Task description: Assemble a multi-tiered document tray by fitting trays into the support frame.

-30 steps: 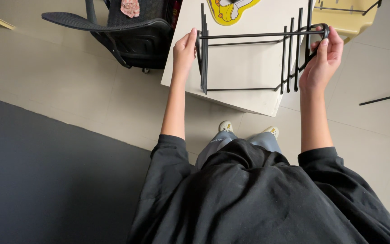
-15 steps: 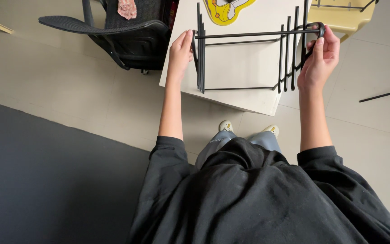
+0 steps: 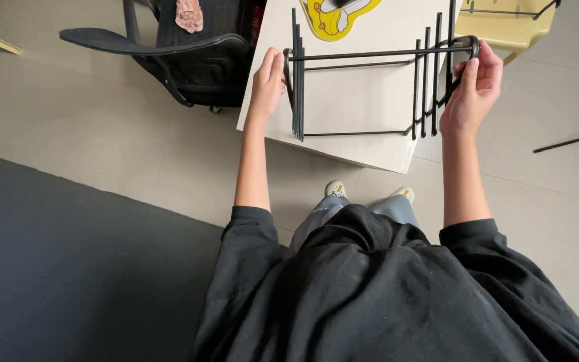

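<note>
A black metal wire rack with several upright bars rests on a white table. My left hand grips the rack's left end, fingers wrapped around the stacked vertical bars. My right hand holds the right end, thumb and fingers closed around the curved corner of the frame. Both arms are stretched forward in black sleeves.
A yellow cartoon-shaped mat lies on the table's far side. A black mesh office chair with a pink cloth stands at the left. A yellow chair is behind the table at the right. Dark carpet covers the floor at left.
Both hands and the rack have stayed nearly still; the view has shifted only slightly.
</note>
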